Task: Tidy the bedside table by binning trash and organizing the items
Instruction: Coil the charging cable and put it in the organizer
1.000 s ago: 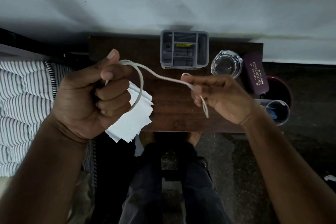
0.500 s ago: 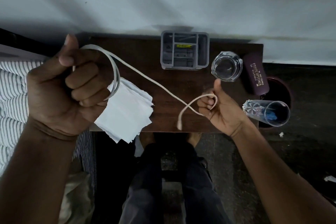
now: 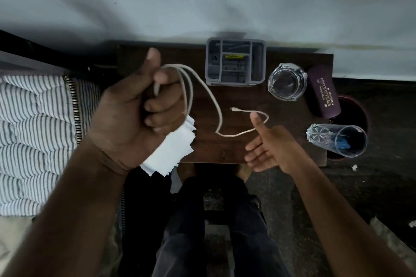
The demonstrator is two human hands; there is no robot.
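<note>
Left hand (image 3: 135,114) raised over the left end of the worktop (image 3: 236,148), curled in a fist, thumb up, fingers closed round loops of white cable (image 3: 216,105). Left forearm runs in from lower left. Right hand (image 3: 272,148) lower, at the worktop's near edge, palm open, fingers spread leftward, thumb up with the cable looped behind it. Right forearm enters from lower right.

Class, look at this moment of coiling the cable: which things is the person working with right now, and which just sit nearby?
In use: white cable, left hand, right hand.
Lying about: grey organizer, glass jar, spectacle case, tumbler, white papers.
</note>
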